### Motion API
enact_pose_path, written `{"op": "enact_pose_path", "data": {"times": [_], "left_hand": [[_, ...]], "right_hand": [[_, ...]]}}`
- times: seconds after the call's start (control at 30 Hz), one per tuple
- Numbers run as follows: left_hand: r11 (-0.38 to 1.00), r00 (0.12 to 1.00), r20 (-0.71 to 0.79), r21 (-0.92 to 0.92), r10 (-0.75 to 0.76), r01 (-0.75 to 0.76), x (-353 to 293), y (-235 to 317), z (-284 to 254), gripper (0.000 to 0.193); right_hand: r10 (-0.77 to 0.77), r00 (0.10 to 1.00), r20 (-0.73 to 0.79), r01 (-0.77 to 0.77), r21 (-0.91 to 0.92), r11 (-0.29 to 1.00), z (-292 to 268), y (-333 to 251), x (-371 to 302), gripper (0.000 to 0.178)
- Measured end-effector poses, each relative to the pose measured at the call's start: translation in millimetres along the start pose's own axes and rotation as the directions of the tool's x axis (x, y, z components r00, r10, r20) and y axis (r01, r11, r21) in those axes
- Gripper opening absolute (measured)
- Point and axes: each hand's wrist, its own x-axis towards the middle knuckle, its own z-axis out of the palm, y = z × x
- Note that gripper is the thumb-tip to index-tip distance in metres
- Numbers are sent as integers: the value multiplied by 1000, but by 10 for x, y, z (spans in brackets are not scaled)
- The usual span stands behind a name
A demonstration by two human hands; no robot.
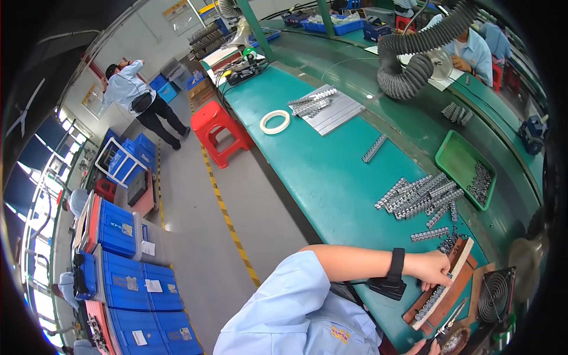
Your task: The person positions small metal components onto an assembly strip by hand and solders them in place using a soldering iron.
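My left hand [433, 269], with a black band at its wrist, reaches over a long wooden holder [454, 290]. Its fingertips are pinched at a row of small metal parts [431, 303] in the holder; what lies between them is too small to make out. Low in the view, my right hand [423, 348] is partly cut off by the lower edge. It is closed on a slim tool [451, 319] with a dark handle and a long silver front end, which points toward the holder. Loose dark metal pieces [449, 241] lie beside the holder's far end.
Metal strips [417, 195] are heaped on the green bench [322, 171], near a green tray [464, 160] of small parts. A black fan [496, 296] stands right of the holder. Farther off are a tape roll [275, 122], a red stool [219, 130] and other people.
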Motion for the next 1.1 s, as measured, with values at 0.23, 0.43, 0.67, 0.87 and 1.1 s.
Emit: {"op": "enact_pose_path", "data": {"times": [0.23,0.43,0.67,0.87,1.1], "left_hand": [[999,999,23,27,-35,35,8,7,-34,38],[999,999,34,30,-27,26,8,-9,-25,38],[999,999,23,23,22,-23,-31,6,-93,38],[993,997,-38,102,66,-62,-1,45,-97,38],[992,994,-45,84,97,-93,36,-27,-103,38]], "right_hand": [[-36,999,-10,35,-82,996,44,-112,13,20],[-43,997,-59,35,-123,992,81,-166,-9,19],[-89,994,-56,79,-163,983,184,-149,-17,18],[-165,986,9,161,-290,943,207,-228,14,15],[-201,979,29,202,-266,943,222,-246,-2,15]]}}
